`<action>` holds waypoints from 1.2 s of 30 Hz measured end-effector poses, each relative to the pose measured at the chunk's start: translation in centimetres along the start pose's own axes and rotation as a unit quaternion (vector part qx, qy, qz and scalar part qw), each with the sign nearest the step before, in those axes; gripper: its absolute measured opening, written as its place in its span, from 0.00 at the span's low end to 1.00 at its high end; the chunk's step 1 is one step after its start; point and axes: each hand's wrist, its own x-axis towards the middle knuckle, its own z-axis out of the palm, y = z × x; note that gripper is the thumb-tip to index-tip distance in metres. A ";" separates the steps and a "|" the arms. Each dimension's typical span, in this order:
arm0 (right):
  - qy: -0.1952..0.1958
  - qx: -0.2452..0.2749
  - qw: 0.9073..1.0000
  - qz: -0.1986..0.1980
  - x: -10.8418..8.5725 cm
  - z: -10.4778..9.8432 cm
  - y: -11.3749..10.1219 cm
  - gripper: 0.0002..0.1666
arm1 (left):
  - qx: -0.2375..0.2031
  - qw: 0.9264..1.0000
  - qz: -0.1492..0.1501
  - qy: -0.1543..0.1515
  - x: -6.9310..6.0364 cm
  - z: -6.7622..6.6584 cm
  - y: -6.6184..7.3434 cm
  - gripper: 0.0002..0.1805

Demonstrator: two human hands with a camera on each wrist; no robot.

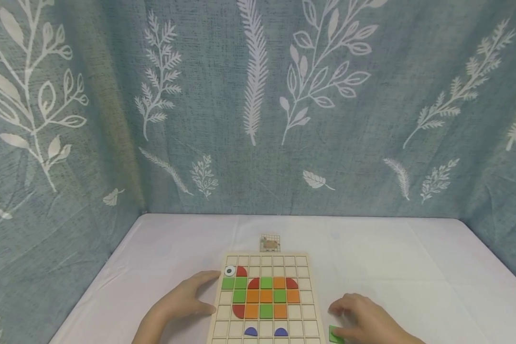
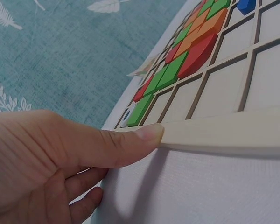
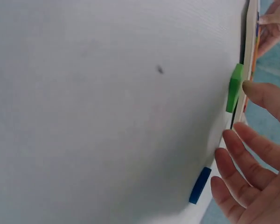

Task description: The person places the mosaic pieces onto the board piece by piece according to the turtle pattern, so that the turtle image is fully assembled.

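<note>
A pale wooden grid board (image 1: 310,328) lies on the table, bearing green, orange and red tiles, a round eye piece (image 1: 230,271) and two blue half-round pieces (image 1: 251,331). My left hand (image 1: 182,298) rests along the board's left side, its thumb (image 2: 147,134) touching the edge in the left wrist view. To the right of the board, my right hand (image 1: 363,317) hovers by a loose green tile (image 1: 335,335), fingers spread and loosely bent in the right wrist view. The thumb is near that tile. A blue piece (image 3: 200,185) lies near its fingertips in the right wrist view.
A small pattern card (image 1: 270,242) with a printed grid picture lies just beyond the board's far edge. White cloth (image 1: 391,258) covers the table. Blue-green curtains (image 1: 223,119) with white leaf prints hang behind it and at both sides.
</note>
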 end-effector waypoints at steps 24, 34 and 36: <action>-0.022 -0.026 0.998 -0.048 -0.3 1.0 -0.2 0.30 | -0.004 1.000 0.001 0.002 0.0 0.0 -0.1 0.43; -0.052 0.061 0.997 -0.017 -0.2 0.5 -0.3 0.14 | -0.008 1.000 0.002 0.000 0.0 0.1 -0.2 0.43; -0.057 0.072 0.996 -0.011 -0.3 0.2 -0.4 0.11 | -0.007 1.000 0.001 0.001 0.0 0.1 -0.2 0.43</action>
